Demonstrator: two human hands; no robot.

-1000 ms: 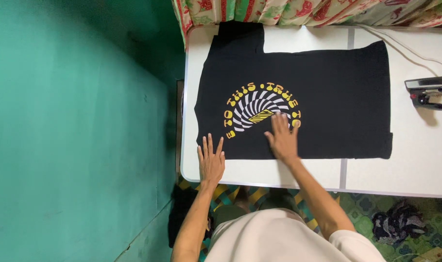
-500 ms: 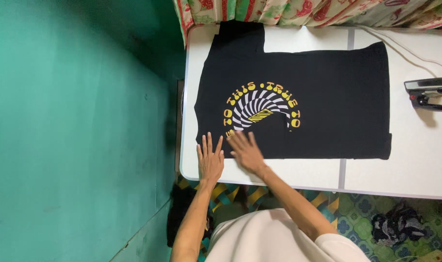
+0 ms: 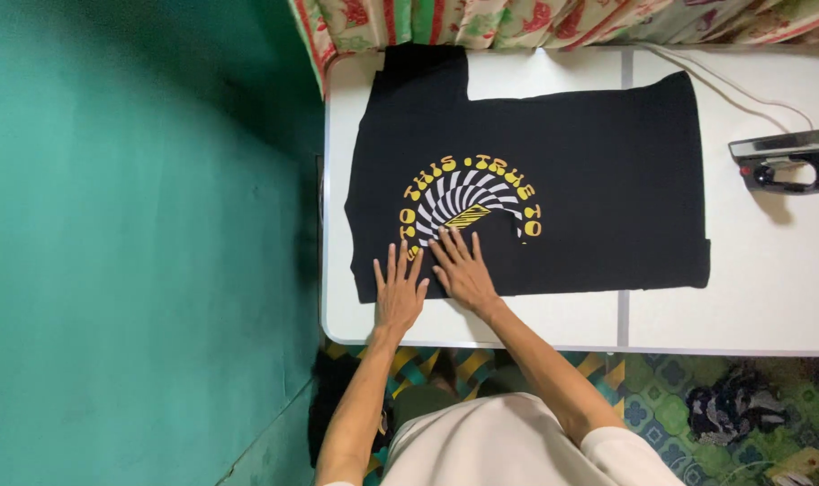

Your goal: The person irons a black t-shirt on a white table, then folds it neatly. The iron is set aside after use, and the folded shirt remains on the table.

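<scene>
Both hands lay flat with fingers spread, gripping nothing: the left hand [image 3: 399, 292] pressed the near edge of the black shirt [image 3: 589, 189], and the right hand [image 3: 464, 270] rested just beside it, its fingertips touching the yellow and white print [image 3: 468, 193]. The shirt was spread across the white table [image 3: 769, 297]. An iron [image 3: 783, 162] sat well apart on the right, and a flowered curtain [image 3: 517, 18] hung behind.

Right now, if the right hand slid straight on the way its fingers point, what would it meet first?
The right hand lies flat on the black T-shirt, fingers pointing away and slightly left. Straight on, it would cross the yellow and white print first; beyond that there is only more shirt.
</scene>
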